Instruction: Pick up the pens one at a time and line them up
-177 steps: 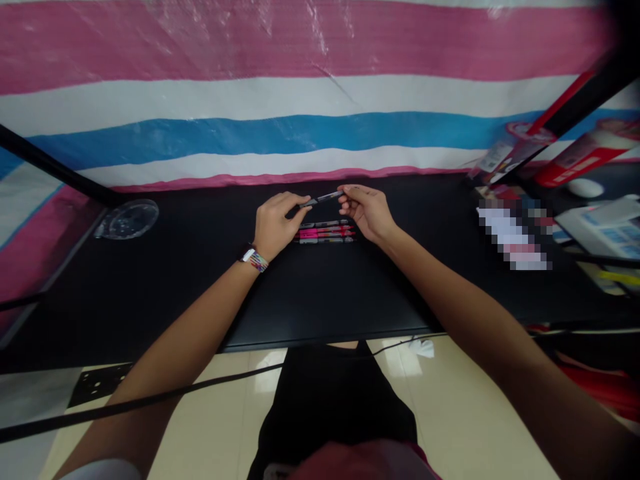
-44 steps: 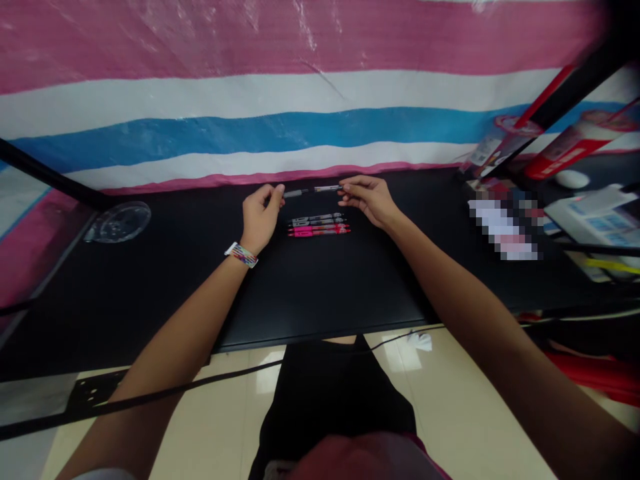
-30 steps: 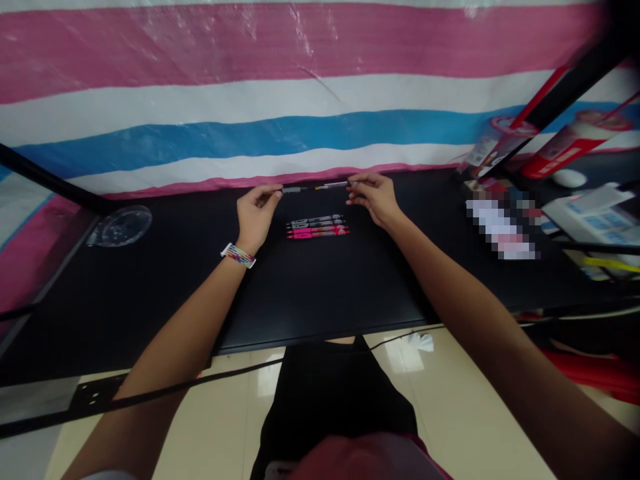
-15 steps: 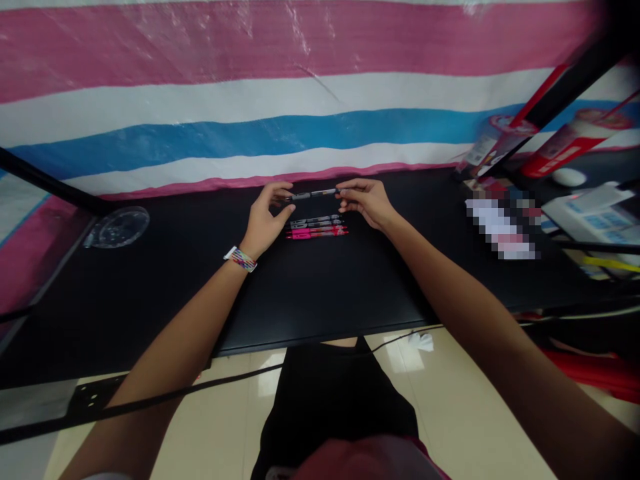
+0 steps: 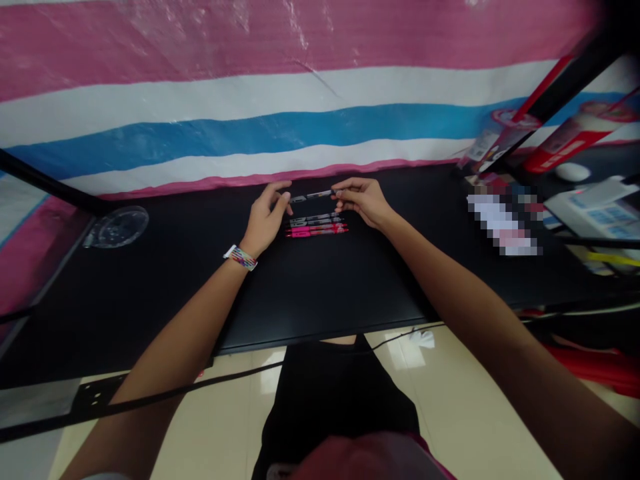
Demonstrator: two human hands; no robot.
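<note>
Currently both hands pinch one slim black-and-grey pen (image 5: 311,196) by its ends: left hand (image 5: 265,217), right hand (image 5: 363,200), just beyond the row of pink and grey pens (image 5: 315,225) already lined up mid black tabletop (image 5: 325,287); this one not yet laid down.

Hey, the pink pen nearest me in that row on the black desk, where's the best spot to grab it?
Probably pinch the pink pen at mid-barrel, from above and from the near side. It lies flat, crosswise, at the row's near edge; another pen touches its far side. Both hands, left hand and right hand, hold the dark pen.
</note>
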